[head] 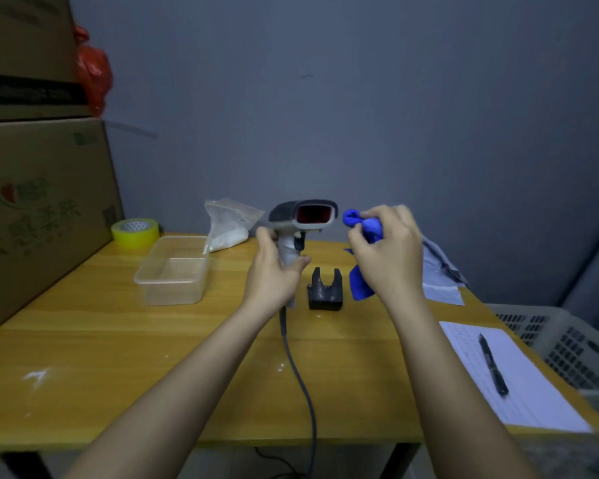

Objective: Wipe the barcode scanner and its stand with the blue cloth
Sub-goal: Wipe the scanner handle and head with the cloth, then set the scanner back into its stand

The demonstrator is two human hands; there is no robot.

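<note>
My left hand (274, 271) grips the handle of the grey barcode scanner (303, 216) and holds it upright above the table, its red window facing me. Its grey cable (300, 375) trails down over the table's front edge. My right hand (388, 254) is closed on the bunched blue cloth (362, 257), which sits just right of the scanner head without touching it; part of the cloth hangs below the hand. The small black stand (325, 292) rests empty on the wooden table (118, 357), between my two hands.
A clear plastic tub (173, 271), a yellow tape roll (135, 231) and a plastic bag of white powder (227, 223) lie at the back left. Cardboard boxes (38, 202) line the left. Papers (440, 274), a sheet with a pen (493, 364) and a grey crate (567, 344) are on the right.
</note>
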